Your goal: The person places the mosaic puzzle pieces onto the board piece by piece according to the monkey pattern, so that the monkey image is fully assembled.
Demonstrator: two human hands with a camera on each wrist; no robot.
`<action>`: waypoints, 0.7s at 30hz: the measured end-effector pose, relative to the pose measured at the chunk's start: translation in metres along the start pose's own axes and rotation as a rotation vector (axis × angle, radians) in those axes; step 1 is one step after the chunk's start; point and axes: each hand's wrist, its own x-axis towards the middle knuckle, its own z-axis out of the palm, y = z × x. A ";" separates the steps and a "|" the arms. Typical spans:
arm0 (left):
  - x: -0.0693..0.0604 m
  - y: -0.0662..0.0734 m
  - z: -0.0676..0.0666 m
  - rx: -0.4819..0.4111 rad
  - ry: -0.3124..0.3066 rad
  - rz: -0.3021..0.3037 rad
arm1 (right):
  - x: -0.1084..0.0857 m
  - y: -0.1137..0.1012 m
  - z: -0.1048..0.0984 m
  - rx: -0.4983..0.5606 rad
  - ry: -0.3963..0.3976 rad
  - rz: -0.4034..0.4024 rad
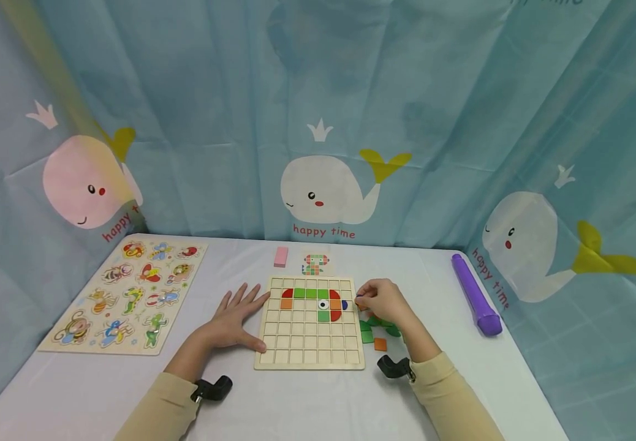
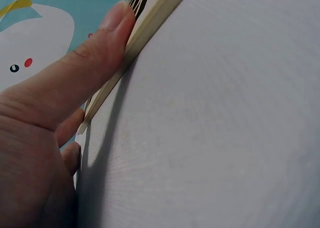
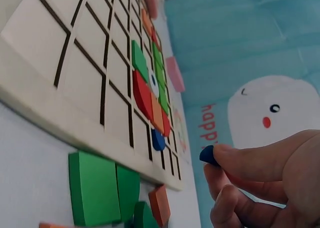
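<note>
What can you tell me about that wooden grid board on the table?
The grid board looks like pale, unpainted wood: a flat, squarish panel divided into small, dark-lined square cells inside a plain rim. It lies on the white table. Red, orange, green and blue pieces, plus a white eye piece, fill some upper and middle cells; most cells are bare. The person's left hand touches its left edge, the thumb on the rim.

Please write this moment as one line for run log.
left hand: touches grid board, left edge | right hand: pinches blue piece | loose green pieces: right of board
</note>
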 end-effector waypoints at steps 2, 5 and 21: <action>0.000 0.000 0.000 0.001 -0.001 -0.002 | 0.001 -0.003 0.002 0.000 -0.008 -0.005; 0.000 -0.001 -0.001 0.007 -0.002 -0.005 | 0.002 -0.006 0.006 -0.014 -0.014 -0.028; -0.001 0.000 -0.001 -0.003 0.008 0.004 | 0.006 -0.021 0.026 -0.024 -0.043 -0.128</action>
